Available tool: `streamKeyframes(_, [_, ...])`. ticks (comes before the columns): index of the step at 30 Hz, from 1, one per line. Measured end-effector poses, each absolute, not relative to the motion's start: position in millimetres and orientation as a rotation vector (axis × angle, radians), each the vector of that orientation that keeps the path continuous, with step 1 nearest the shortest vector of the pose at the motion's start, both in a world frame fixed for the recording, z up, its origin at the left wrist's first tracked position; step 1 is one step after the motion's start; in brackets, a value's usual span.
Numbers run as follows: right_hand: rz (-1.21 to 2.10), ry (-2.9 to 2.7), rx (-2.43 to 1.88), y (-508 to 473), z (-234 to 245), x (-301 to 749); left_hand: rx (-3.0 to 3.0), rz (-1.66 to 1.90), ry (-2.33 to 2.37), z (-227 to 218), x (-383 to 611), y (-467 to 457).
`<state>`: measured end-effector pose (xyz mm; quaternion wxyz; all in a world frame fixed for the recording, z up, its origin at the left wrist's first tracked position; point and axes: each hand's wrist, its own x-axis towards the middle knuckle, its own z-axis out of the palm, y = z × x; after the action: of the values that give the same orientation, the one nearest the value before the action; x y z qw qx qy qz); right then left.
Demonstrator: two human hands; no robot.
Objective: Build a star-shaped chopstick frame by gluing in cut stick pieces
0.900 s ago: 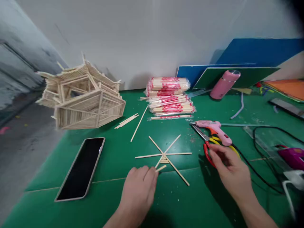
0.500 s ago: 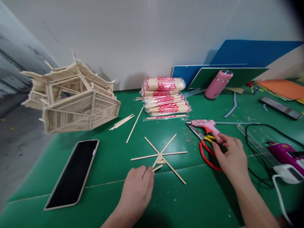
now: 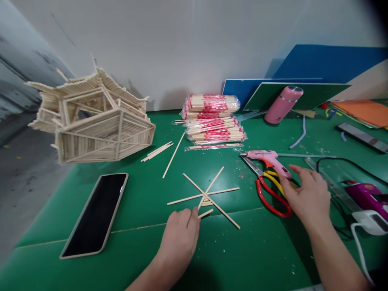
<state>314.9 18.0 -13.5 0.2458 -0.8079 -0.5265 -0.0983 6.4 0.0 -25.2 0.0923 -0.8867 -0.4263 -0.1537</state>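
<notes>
My left hand (image 3: 181, 238) is closed, pinching a short cut piece of wooden stick (image 3: 206, 214) at the near side of a star-shaped frame of crossed chopsticks (image 3: 220, 207). Several short stick pieces (image 3: 207, 202) lie in rows inside one angle of that frame. On the right, my right hand (image 3: 307, 194) is open, thumb and fingers apart by the handle of a pink glue gun (image 3: 274, 161); whether it touches the handle I cannot tell. The glue gun lies over scissors (image 3: 273, 204) with red handles and a yellow-handled tool (image 3: 274, 182).
A large house-like chopstick model (image 3: 106, 125) stands back left, with a phone (image 3: 95, 216) before it. Wrapped chopstick bundles (image 3: 215, 119), loose sticks (image 3: 157, 151) and a pink bottle (image 3: 284, 105) are behind. Black cable (image 3: 339, 159) and a white charger (image 3: 368, 222) lie right.
My right hand has shifted slightly right and its fingers have spread beside the glue gun's handle. My left hand still pinches the short stick, slightly farther right. The view has shifted a little.
</notes>
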Motion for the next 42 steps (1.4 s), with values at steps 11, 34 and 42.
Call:
streamKeyframes(11, [0.519, -1.983, -1.484, -7.6, -10.2, 195.7, -2.662, -0.367, -1.128, -20.2, 1.8, 2.4])
streamKeyframes(34, [0.481, -2.036, -1.379, -5.1, -21.4, 193.8, -2.625, -0.695, -1.485, -5.3, -39.6, 10.2])
streamKeyframes(42, [0.467, -2.077, -1.335, -6.3, -21.0, 189.6, -2.747, -0.649, -1.374, 3.9, -9.9, 3.7])
